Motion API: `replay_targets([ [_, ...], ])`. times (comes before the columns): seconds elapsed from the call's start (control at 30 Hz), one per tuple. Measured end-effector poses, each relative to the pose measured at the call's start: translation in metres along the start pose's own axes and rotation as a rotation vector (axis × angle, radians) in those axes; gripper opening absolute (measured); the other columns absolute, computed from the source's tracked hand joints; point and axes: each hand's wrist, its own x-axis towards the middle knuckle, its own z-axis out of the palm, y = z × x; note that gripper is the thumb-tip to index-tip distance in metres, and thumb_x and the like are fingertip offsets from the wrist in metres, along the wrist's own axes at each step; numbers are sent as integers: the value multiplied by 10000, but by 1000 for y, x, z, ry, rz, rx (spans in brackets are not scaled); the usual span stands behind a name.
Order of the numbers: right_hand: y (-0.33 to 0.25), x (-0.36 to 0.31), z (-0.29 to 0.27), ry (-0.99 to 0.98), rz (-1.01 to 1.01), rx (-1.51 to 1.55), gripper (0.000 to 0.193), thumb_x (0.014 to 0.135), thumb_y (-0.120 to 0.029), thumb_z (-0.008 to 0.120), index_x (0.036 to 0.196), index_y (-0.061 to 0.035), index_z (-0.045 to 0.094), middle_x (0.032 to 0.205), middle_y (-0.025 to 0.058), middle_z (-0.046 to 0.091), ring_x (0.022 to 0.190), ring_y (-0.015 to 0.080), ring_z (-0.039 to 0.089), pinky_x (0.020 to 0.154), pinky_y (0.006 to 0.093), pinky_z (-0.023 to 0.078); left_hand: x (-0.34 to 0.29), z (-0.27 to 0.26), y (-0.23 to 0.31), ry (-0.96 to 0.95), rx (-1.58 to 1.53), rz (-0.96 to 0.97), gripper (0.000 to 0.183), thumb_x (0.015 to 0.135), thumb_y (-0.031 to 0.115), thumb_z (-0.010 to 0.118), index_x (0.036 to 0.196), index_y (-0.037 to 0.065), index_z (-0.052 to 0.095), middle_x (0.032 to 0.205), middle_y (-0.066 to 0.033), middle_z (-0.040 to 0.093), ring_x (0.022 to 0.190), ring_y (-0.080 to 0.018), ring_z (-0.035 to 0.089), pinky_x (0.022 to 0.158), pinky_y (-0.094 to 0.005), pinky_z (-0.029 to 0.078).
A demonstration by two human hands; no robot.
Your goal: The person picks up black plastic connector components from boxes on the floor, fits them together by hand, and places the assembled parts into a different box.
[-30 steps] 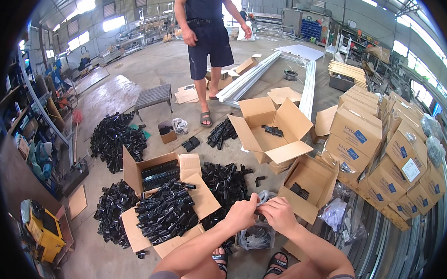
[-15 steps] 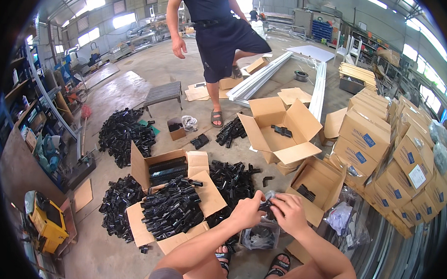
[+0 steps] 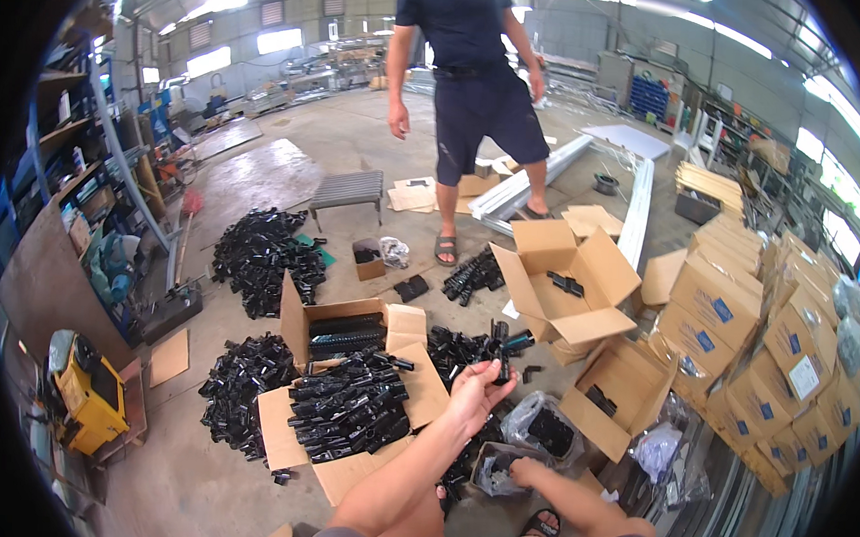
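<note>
Grips a black plastic fitting (image 3: 502, 350) in the left hand (image 3: 480, 395), beyond a near clear-plastic-lined box (image 3: 485, 479), with the right hand (image 3: 528, 474) at its rim, too hidden to tell open from closed.

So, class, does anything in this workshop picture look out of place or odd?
Mildly: a loose heap of black parts lies on the floor beside an open carton, not inside, and a small bent black piece lies alone right of the left hand.
</note>
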Motion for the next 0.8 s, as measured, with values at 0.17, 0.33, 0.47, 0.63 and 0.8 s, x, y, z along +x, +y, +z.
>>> replay_targets([
  [0.17, -11, 45, 70, 129, 376, 331, 357, 798, -209, 661, 1131, -89, 709, 1201, 182, 659, 1120, 350, 635, 950, 440, 509, -14, 6, 1, -73, -164, -7, 134, 965, 145, 616, 1025, 38, 561, 1053, -122, 665, 984, -233, 671, 868, -333, 583],
  [0.33, -36, 43, 74, 161, 396, 427, 364, 804, -186, 655, 1138, -43, 691, 1192, 215, 654, 1140, 357, 621, 968, 423, 503, -27, 4, 7, -139, -204, -41, 188, 981, 196, 589, 1073, 34, 614, 1123, -114, 663, 1039, -191, 647, 874, -267, 558],
  [0.47, -46, 54, 75, 176, 227, 411, 358, 807, -199, 659, 1126, -41, 693, 1197, 221, 649, 1142, 355, 620, 972, 417, 500, -28, 4, 5, -168, -193, -37, 229, 991, 207, 577, 1140, 33, 579, 1132, -106, 660, 1019, -172, 656, 831, -251, 564],
  [0.63, -16, 75, 94, 125, 363, 378, 448, 750, -293, 727, 1088, -2, 702, 1149, 241, 657, 1118, 364, 626, 921, 417, 516, -39, 25, 5, -95, -190, -64, 220, 985, 222, 594, 1126, 76, 510, 1126, -86, 668, 1012, -141, 661, 782, -218, 559],
  [0.8, -28, 62, 88, 154, 129, 399, 385, 835, -280, 647, 1099, -3, 685, 1162, 273, 639, 1119, 382, 620, 955, 428, 495, -42, 22, 6, -49, -136, -78, 229, 981, 242, 605, 1124, 101, 497, 1132, -70, 673, 1014, -123, 657, 764, -210, 552],
])
